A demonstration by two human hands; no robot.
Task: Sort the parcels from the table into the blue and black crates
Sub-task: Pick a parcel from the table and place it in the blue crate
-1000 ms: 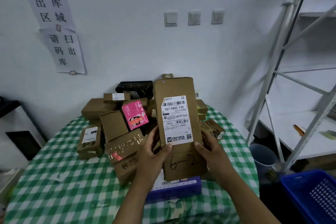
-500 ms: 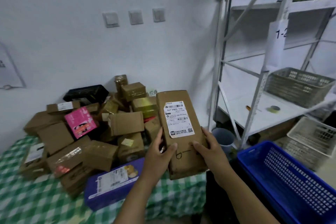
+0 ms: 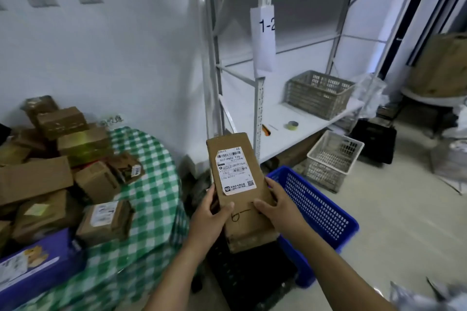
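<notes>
I hold a long brown cardboard parcel (image 3: 237,184) with a white shipping label upright in front of me. My left hand (image 3: 209,219) grips its lower left edge and my right hand (image 3: 278,207) grips its lower right edge. The parcel hangs over the floor to the right of the table, above a black crate (image 3: 247,278) and beside the blue crate (image 3: 318,212). A pile of brown parcels (image 3: 60,164) lies on the green checked table (image 3: 151,184) at the left.
A purple box (image 3: 38,260) lies at the table's near edge. White metal shelving (image 3: 260,98) stands behind the crates, holding a grey basket (image 3: 318,93). A white basket (image 3: 333,159) and a black crate (image 3: 374,139) sit on the floor beyond.
I have turned to the right with the parcel held in both hands. It has moved off the table and now hangs over the crates on the floor.
</notes>
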